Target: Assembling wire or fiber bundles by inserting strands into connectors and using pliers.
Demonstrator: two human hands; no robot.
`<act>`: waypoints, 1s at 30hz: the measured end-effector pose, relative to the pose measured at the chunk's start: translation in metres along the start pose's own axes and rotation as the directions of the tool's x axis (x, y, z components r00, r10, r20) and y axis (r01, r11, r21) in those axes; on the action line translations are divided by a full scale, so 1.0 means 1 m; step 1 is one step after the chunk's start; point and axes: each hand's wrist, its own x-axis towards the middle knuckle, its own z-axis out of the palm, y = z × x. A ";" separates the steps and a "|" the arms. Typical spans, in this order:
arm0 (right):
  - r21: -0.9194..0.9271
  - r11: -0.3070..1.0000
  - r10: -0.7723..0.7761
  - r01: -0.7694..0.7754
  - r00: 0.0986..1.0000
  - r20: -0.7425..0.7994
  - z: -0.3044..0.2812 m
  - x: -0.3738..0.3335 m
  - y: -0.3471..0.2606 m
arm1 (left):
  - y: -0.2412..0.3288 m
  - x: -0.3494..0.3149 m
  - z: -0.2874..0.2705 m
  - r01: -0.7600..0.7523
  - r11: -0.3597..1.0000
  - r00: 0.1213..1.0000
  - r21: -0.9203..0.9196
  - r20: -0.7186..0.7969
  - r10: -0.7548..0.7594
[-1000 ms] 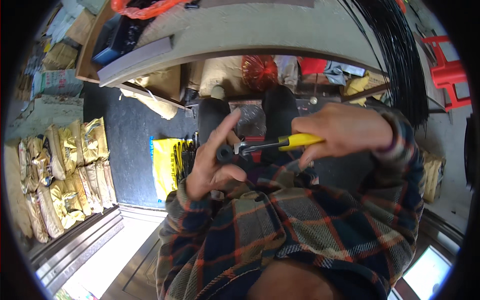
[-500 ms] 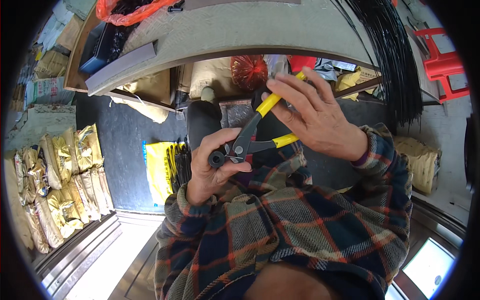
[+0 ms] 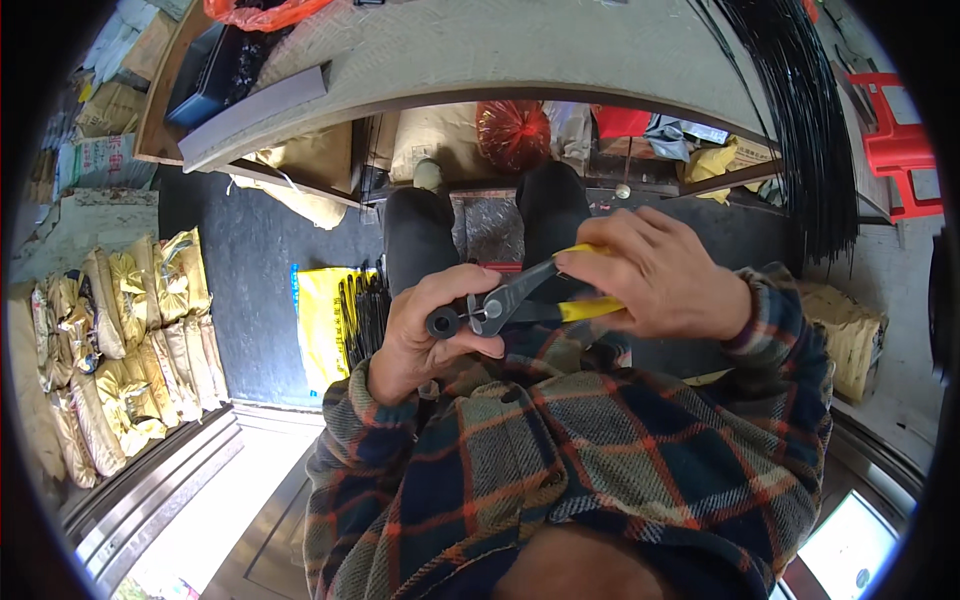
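the right hand (image 3: 665, 275) has swung the yellow-handled cutters (image 3: 525, 298) down from their steep tilt to lie nearly level, fingers wrapped round both handles, nose now meeting the small black ring (image 3: 441, 322) pinched in the left hand (image 3: 425, 330), apparently lined up for a cut.

Pliers (image 3: 530, 298) — dark matt metal head, glossy yellow plastic grips. Tube (image 3: 442, 322) — black, smooth, rubber-like. Sleeves (image 3: 560, 440): soft woven plaid cloth. Bench (image 3: 520, 55): pale, rough, matt top. Sacks (image 3: 130, 330): shiny crinkled gold plastic. Cables (image 3: 800, 120): glossy black. Bag (image 3: 318, 320): yellow, slick plastic film.
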 end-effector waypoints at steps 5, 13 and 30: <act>0.545 0.782 0.061 -0.301 0.908 0.414 -0.003 -0.004 0.022 | 0.010 0.021 -0.006 0.001 0.996 0.981 -0.085 0.193 0.015; 0.085 0.996 -0.037 0.039 0.999 -0.032 0.013 -0.004 0.016 | -0.005 0.000 0.002 0.026 0.999 0.999 0.034 -0.026 -0.025; 0.920 0.379 0.486 -0.103 0.868 -0.104 0.068 0.030 0.039 | -0.015 0.025 0.024 0.070 0.996 0.845 -0.058 -0.528 -0.090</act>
